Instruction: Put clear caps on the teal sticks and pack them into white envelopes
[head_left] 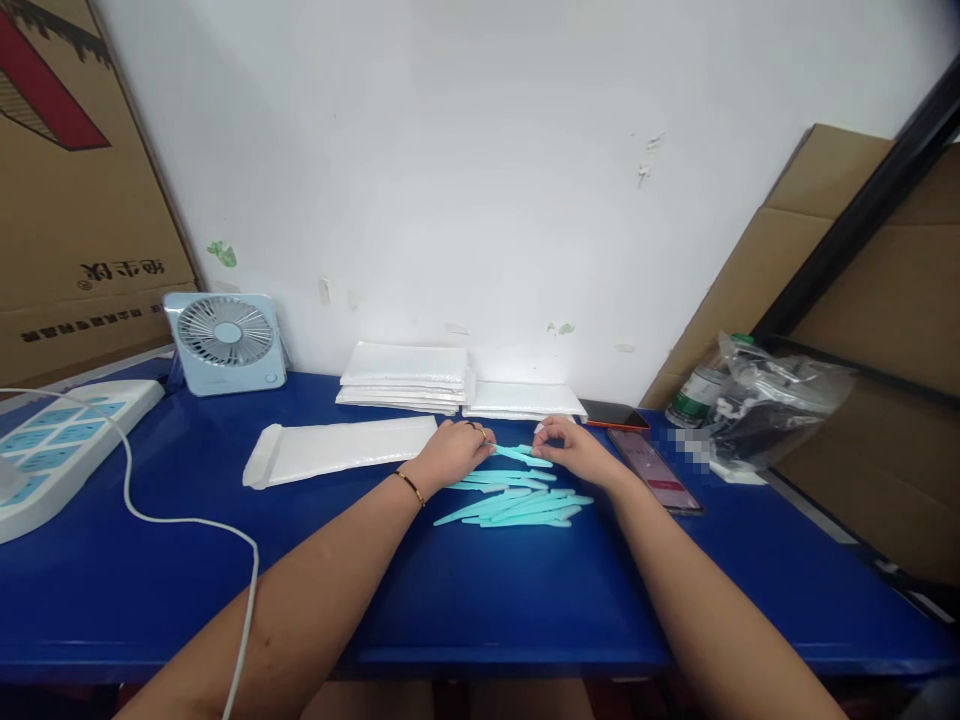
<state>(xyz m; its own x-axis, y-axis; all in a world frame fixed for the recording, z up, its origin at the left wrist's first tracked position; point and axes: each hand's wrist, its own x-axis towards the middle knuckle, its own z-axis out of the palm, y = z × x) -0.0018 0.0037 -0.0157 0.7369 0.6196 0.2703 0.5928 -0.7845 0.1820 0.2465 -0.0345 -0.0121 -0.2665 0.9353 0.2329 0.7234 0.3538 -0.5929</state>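
Turquoise eyebrow razors [525, 508] lie in a loose pile on the blue table, with a few more in a row just behind it. Beyond these, my left hand [454, 450] pinches the left end of an eyebrow razor [517, 455]. Opposite it, my right hand [570, 448] has thumb and fingers closed at the right end of the razors there; how many they grip is hard to make out. A white bubble mailer [341, 452] lies flat to the left, its right end beside my left hand.
Stacked bubble mailers [405, 370] and a lower pile [521, 400] rest by the wall. Right of my hand are a phone [656, 472], an orange-edged phone [615, 415], a bottle [696, 398] and a plastic bag [780, 400]. A fan [229, 345] and power strip [67, 440] stand left.
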